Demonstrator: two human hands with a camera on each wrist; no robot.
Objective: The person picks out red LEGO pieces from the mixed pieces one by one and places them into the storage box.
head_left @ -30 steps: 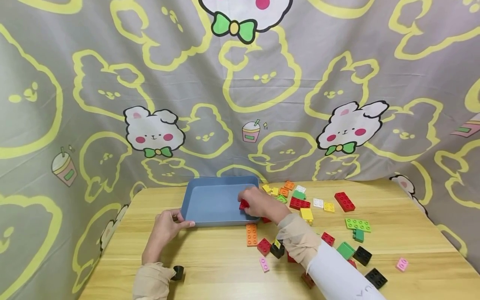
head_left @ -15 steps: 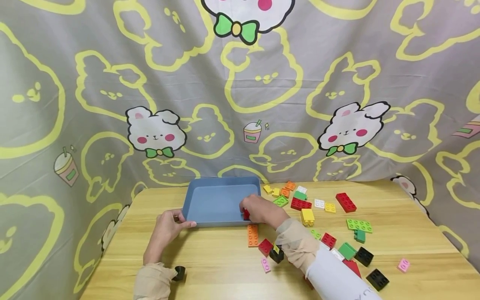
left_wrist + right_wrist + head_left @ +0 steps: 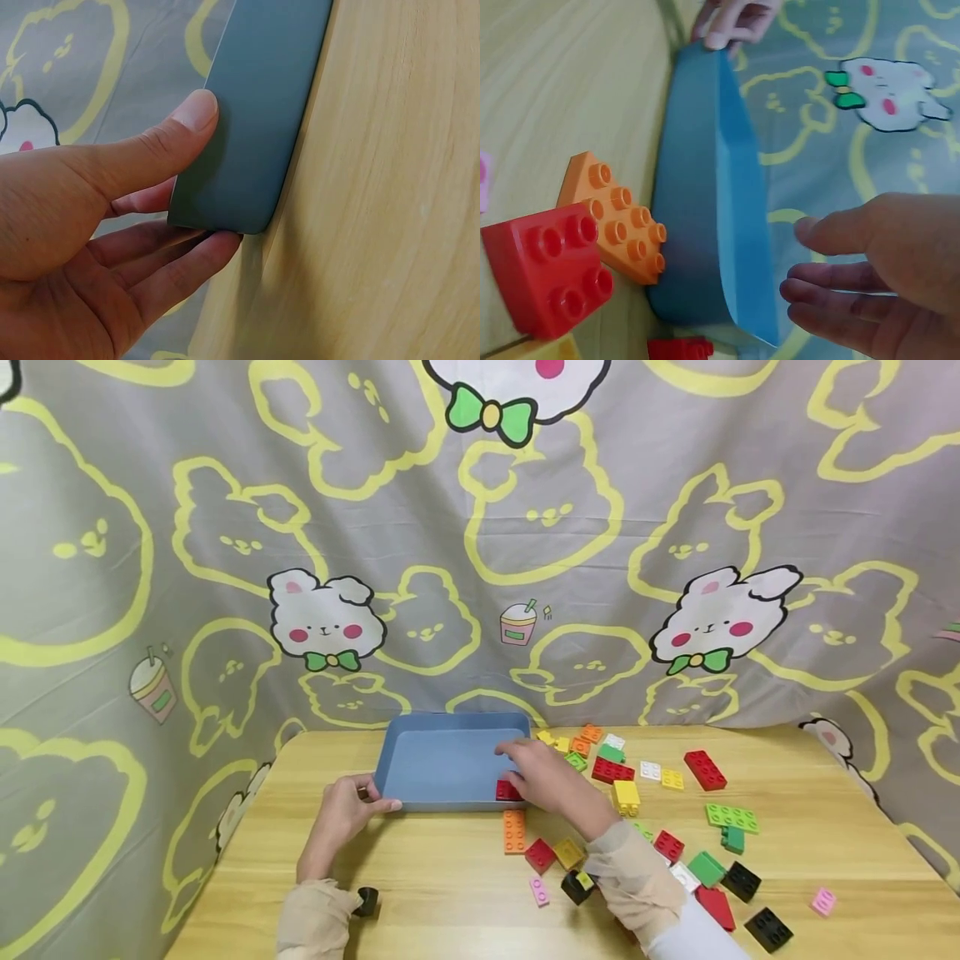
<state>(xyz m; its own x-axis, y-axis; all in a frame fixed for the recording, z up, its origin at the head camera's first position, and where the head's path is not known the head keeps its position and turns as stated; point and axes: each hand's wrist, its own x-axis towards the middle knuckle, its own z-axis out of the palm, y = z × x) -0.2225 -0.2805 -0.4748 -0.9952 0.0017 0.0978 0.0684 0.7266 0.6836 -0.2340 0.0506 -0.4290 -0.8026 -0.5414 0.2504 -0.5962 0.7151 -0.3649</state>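
Note:
A blue tray [image 3: 442, 768] lies on the wooden table against the curtain. Its near left corner is pinched by my left hand [image 3: 348, 812], thumb on the front wall [image 3: 251, 127] and fingers at the end wall. A red brick [image 3: 507, 790] rests inside the tray at the near right corner. Just above and beside that brick, my right hand [image 3: 551, 781] hovers over the tray's right end. Its thumb and fingers are apart with nothing between them, as the right wrist view shows the hand [image 3: 877, 277]; the tray wall hides the brick there.
An orange brick [image 3: 513, 832] lies close to the tray's front wall. Another red brick [image 3: 540, 856] and a pink brick [image 3: 539, 891] are nearer me. Several mixed bricks, among them a yellow one [image 3: 626, 797] and a black one [image 3: 768, 929], are scattered to the right.
My right hand lowered the red brick into the tray's near right corner and let go of it; its fingers have spread and lifted. The left hand keeps its hold on the tray.

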